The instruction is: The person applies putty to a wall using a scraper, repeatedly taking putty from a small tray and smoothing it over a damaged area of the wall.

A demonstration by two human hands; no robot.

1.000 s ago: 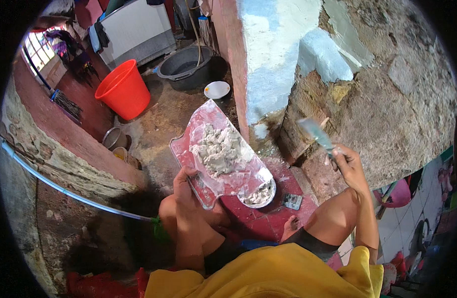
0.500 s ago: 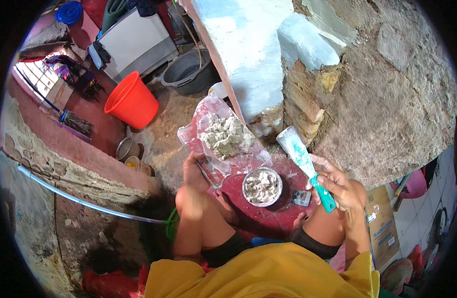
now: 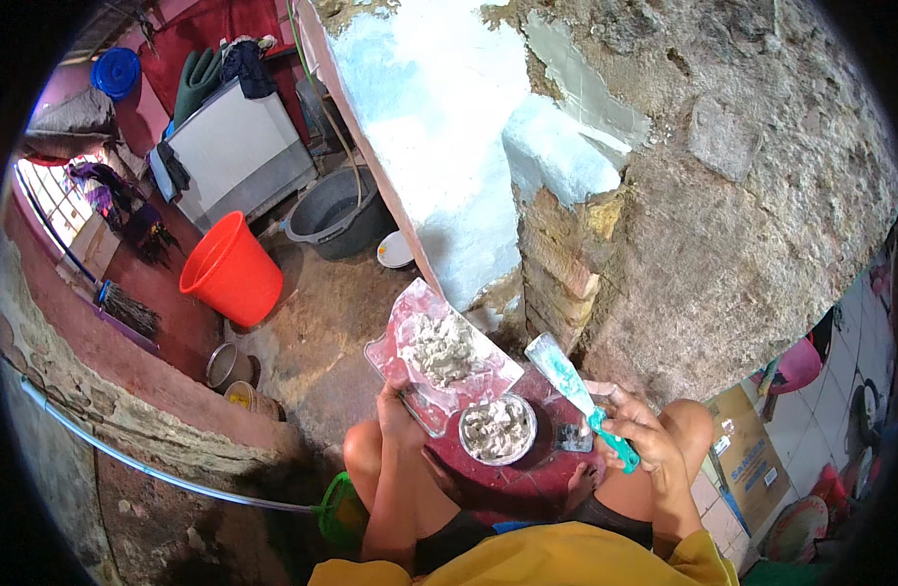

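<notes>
My left hand (image 3: 398,418) grips the near left edge of a clear-pink plastic board (image 3: 488,363), with a lumpy heap of grey plaster (image 3: 442,350) on it. In my right hand (image 3: 648,434) is a putty knife with a green handle (image 3: 617,444); its plaster-smeared blade (image 3: 556,367) points up and toward the wall. Between my knees a round tub (image 3: 465,451) filled with the same grey plaster stands on the red floor, just below the board. Beside the tub lies a small dark flat piece (image 3: 572,437), smeared with white.
A rough wall (image 3: 751,234) rises ahead, partly coated pale blue, with exposed brick (image 3: 556,264). To the left are an orange bucket (image 3: 236,273), a black basin (image 3: 336,220), a white lid (image 3: 395,250) and a hose (image 3: 166,475). Flattened cardboard (image 3: 747,449) lies at right.
My view has tilted upward, showing more wall. The board has come nearer the tub, its plaster heap looking lower in the picture. Both hands keep their holds.
</notes>
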